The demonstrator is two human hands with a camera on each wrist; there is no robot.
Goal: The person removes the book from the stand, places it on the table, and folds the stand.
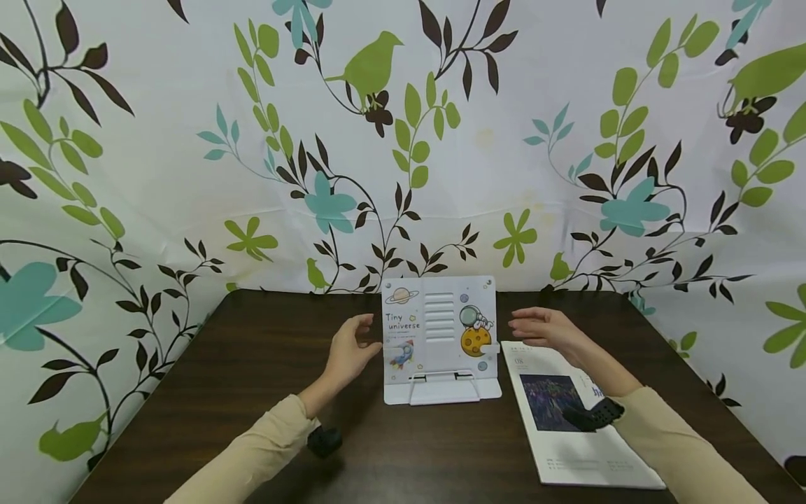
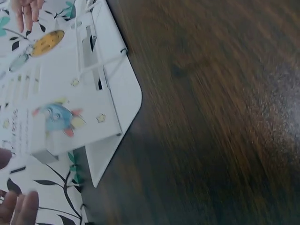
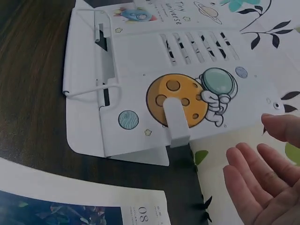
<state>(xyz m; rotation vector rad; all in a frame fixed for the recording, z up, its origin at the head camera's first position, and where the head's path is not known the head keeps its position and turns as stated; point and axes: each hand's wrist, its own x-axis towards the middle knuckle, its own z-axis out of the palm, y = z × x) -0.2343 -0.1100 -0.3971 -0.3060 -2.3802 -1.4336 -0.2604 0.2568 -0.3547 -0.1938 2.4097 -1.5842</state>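
Observation:
A white book stand with a "Tiny universe" space print stands upright on the dark table, its wire page holder at the bottom front. Just left of the stand is my left hand, thumb and fingers apart, close to its edge. My right hand hovers off the right edge with fingers extended. In the right wrist view, that hand is apart from the stand, whose white side clip shows plainly. Both hands hold nothing.
A white book or magazine with a dark picture on its cover lies on the table beneath my right forearm. Behind the table hangs a cloth printed with leaves and birds.

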